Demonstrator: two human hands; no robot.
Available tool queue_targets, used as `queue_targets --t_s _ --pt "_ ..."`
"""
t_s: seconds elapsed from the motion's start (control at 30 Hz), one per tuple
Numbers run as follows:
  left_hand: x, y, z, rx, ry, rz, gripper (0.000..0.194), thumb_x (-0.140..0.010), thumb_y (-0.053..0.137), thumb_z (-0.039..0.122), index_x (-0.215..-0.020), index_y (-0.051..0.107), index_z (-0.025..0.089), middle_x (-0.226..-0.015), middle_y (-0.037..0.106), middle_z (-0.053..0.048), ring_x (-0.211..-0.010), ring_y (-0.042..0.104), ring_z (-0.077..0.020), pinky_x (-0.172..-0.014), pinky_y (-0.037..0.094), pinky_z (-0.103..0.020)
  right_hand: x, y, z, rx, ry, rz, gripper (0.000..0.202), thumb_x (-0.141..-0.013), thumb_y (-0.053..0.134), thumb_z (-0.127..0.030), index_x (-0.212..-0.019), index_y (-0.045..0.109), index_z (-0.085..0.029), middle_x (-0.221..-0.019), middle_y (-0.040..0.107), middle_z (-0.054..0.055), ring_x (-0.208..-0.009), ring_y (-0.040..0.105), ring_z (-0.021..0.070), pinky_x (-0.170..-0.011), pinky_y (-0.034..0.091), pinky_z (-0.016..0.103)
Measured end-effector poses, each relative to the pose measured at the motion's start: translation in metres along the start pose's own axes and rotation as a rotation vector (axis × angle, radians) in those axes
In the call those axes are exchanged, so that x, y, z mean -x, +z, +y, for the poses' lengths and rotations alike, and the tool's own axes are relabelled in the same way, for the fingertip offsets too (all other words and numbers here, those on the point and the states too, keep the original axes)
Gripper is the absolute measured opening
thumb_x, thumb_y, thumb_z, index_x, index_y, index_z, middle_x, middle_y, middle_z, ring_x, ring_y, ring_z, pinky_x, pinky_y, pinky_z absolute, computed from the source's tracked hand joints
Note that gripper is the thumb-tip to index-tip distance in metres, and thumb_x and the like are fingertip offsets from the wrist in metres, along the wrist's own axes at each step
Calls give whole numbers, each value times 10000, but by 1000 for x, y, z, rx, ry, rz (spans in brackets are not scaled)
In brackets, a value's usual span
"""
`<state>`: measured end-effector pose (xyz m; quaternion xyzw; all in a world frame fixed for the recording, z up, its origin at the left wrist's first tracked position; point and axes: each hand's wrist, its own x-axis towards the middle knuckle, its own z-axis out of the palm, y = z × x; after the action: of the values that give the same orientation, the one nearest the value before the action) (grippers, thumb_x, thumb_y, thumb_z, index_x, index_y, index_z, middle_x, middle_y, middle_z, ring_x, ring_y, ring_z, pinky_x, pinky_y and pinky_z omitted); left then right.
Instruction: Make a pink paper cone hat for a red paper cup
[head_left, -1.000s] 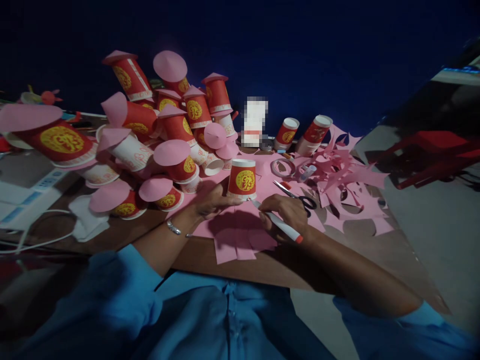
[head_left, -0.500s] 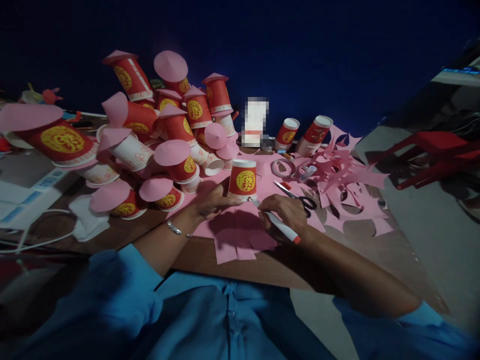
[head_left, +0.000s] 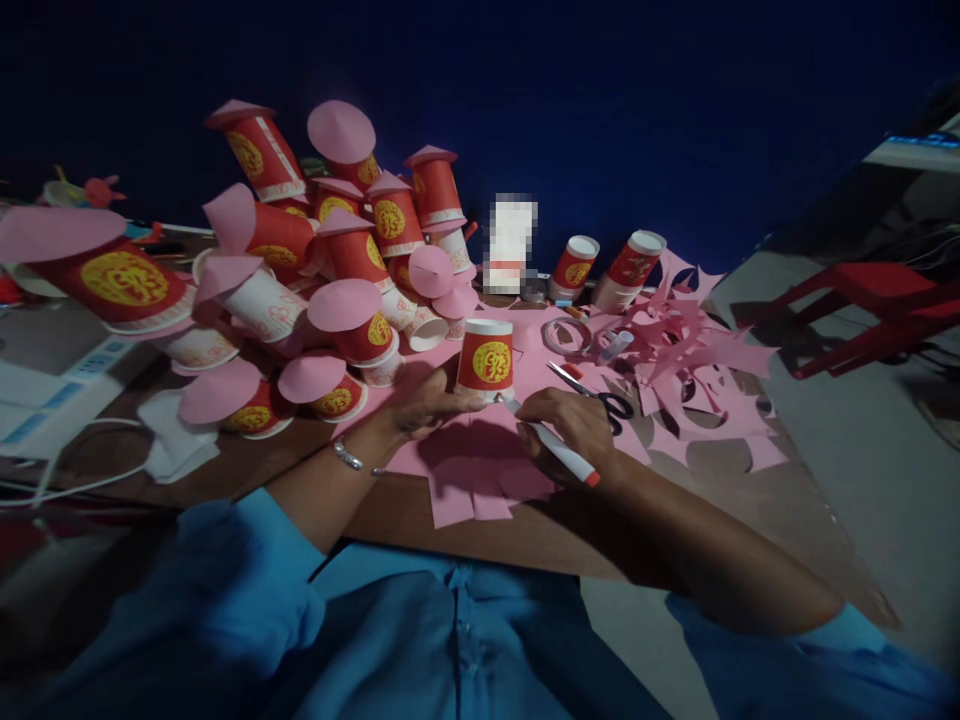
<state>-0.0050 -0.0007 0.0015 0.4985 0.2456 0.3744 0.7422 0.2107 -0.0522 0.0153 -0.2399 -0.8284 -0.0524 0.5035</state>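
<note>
A red paper cup [head_left: 486,360] with a yellow emblem and white rims stands in front of me on pink paper [head_left: 454,492]. My left hand [head_left: 433,402] is closed on the cup's lower left side, with the thumb along its base. In my right hand [head_left: 571,425] is a white marker [head_left: 564,455] with a red end, slanting down to the right. Its tip is near the cup's bottom rim. Black-handled scissors [head_left: 615,408] lie beside my right hand, and a roll of tape [head_left: 567,337] rests behind them.
Many red and white cups with pink cone tops [head_left: 346,305] are heaped at the left. Two red cup stacks [head_left: 576,265] stand at the back. Pink paper scraps [head_left: 697,375] cover the right side. A white power strip [head_left: 71,390] is far left, a red stool [head_left: 862,300] far right.
</note>
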Motion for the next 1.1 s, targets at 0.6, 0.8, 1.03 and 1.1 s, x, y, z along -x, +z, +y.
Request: queue_targets --t_s 0.6,0.8,1.03,1.1 --pt "0 -3 -3 27 3 -9 628 -673 908 187 -1256 674 173 -1056 792 -105 -983 736 -257 -896 547 -374 -3 1 -1 14 -2 33 145 -947 607 -94 -1022 594 -217 -733 705 11 -615 691 152 -567 550 248" --pt "1 -2 -2 10 -20 -7 744 -691 905 226 -1376 619 171 -1069 786 -113 -1028 728 -276 -933 531 -393 -3 0 -1 5 -14 19 143 -942 610 -87 -1024 603 -204 -739 705 19 -630 692 157 -577 546 248" --pt "1 -2 -1 11 -18 4 626 -678 909 204 -1255 668 166 -953 778 -66 -880 720 -221 -862 538 -347 -1 0 0 12 0 5 159 -937 626 -85 -1031 606 -212 -745 710 12 -632 700 155 -584 553 249" --pt "0 -2 -2 22 -4 -5 602 -677 910 199 -1233 680 167 -928 776 -60 -851 713 -212 -839 534 -337 0 0 0 7 0 4 164 -937 629 -86 -1035 607 -216 -749 714 9 -638 708 153 -583 555 246"
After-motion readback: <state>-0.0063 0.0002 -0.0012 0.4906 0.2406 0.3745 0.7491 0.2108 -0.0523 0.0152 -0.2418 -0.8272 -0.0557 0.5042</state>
